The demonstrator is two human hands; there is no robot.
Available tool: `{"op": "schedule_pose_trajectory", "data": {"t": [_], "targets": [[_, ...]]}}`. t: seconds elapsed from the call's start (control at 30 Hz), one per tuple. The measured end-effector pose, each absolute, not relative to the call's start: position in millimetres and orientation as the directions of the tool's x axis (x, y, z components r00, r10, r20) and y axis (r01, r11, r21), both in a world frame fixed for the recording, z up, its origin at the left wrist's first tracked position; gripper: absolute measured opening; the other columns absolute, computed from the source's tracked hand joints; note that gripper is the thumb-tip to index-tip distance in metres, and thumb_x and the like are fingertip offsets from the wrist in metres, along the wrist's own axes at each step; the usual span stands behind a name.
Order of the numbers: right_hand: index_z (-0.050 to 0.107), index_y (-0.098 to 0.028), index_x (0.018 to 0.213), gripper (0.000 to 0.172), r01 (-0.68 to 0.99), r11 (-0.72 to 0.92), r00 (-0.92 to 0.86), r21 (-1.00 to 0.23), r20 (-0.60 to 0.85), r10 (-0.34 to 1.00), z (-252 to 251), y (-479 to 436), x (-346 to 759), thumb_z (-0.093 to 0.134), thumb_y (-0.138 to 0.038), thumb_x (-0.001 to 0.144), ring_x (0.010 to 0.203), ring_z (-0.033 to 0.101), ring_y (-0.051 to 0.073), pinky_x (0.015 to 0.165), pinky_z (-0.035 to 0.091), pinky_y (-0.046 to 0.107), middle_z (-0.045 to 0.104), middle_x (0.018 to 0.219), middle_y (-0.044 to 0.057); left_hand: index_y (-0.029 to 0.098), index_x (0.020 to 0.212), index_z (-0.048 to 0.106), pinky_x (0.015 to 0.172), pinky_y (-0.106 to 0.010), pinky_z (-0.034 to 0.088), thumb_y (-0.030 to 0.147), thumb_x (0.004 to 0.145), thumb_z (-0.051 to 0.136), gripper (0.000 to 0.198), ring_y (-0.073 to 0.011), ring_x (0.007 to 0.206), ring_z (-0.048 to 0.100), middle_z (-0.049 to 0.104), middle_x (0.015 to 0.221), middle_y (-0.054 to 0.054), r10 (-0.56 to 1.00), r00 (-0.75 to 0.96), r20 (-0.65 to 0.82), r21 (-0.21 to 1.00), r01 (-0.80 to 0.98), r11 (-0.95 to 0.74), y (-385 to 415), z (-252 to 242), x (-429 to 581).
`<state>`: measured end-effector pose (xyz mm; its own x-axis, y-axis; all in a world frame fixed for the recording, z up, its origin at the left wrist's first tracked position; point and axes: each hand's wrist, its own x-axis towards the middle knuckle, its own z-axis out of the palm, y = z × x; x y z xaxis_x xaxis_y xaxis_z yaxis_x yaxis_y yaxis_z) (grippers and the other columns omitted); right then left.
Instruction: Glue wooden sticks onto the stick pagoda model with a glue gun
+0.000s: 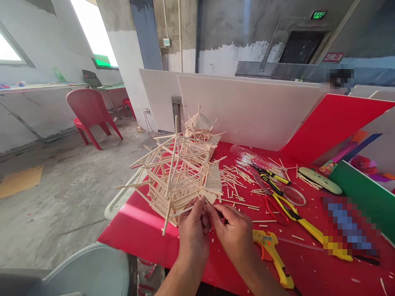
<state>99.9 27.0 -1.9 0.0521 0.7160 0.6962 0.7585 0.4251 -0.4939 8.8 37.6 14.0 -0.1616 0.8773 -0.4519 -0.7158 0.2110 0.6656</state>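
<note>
A model pavilion (173, 172) of thin wooden sticks, with an open roof frame, stands at the front of the red table (138, 230). A smaller stick pavilion (200, 121) with a closed pointed roof rises behind it. At the near right corner of the model, my left hand (194, 226) is closed, fingertips pinched beside the sticks. My right hand (232, 227) is closed too, its thumb and forefinger meeting the left fingertips. Whatever sits between the fingers is small and mostly hidden. To the right of my right hand lies a yellow hot glue gun (274, 255).
Loose wooden sticks (234, 176) and cut bits are scattered right of the model. Pliers (271, 179), a yellow utility knife (317, 234) and a roll of clear tape (294, 196) lie farther right. A grey bin (92, 267) stands below left; white boards (247, 107) stand behind.
</note>
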Motion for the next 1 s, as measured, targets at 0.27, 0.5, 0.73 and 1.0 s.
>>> {"op": "schedule_pose_trajectory", "data": {"t": [0.27,0.5,0.73,1.0], "targets": [[0.071,-0.019,0.082,0.019,0.68,0.454,0.064,-0.576,0.663,0.745,-2.6,25.8,102.3,0.06,-0.03,0.093,0.056,0.065,0.01,0.057,0.046,0.019,0.073,0.07,0.0,0.019,0.059,0.047,0.034,-0.018,0.016,0.032,0.057,0.082,0.038,-0.0037,0.034,0.031,0.042,0.043,0.009,0.872,-0.176,-0.458,0.676,-0.705,0.213,41.3,12.0,7.1],[0.073,-0.019,0.087,0.017,0.668,0.446,0.097,-0.596,0.664,0.741,-6.0,26.8,105.5,0.06,-0.028,0.092,0.061,0.068,0.012,0.06,0.05,0.02,0.074,0.074,0.002,0.019,0.062,0.048,0.034,-0.017,0.016,0.034,0.054,0.084,0.04,-0.003,0.034,0.029,0.041,0.043,0.01,0.87,-0.186,-0.457,0.68,-0.704,0.206,40.7,15.0,8.7],[0.073,-0.02,0.086,0.021,0.654,0.435,0.098,-0.62,0.638,0.763,-5.4,26.7,104.1,0.056,-0.031,0.094,0.06,0.067,0.012,0.06,0.05,0.021,0.074,0.074,0.002,0.018,0.062,0.049,0.034,-0.017,0.017,0.032,0.056,0.084,0.038,-0.0031,0.035,0.031,0.041,0.044,0.009,0.883,-0.184,-0.432,0.69,-0.698,0.192,40.6,14.3,8.0],[0.072,-0.02,0.086,0.016,0.629,0.441,0.092,-0.64,0.625,0.776,-5.6,26.2,103.5,0.06,-0.029,0.092,0.06,0.066,0.01,0.059,0.048,0.019,0.073,0.073,0.0,0.018,0.064,0.051,0.035,-0.017,0.017,0.031,0.058,0.084,0.035,-0.0036,0.035,0.029,0.039,0.043,0.01,0.883,-0.19,-0.43,0.691,-0.698,0.187,40.4,14.4,8.7]]}}
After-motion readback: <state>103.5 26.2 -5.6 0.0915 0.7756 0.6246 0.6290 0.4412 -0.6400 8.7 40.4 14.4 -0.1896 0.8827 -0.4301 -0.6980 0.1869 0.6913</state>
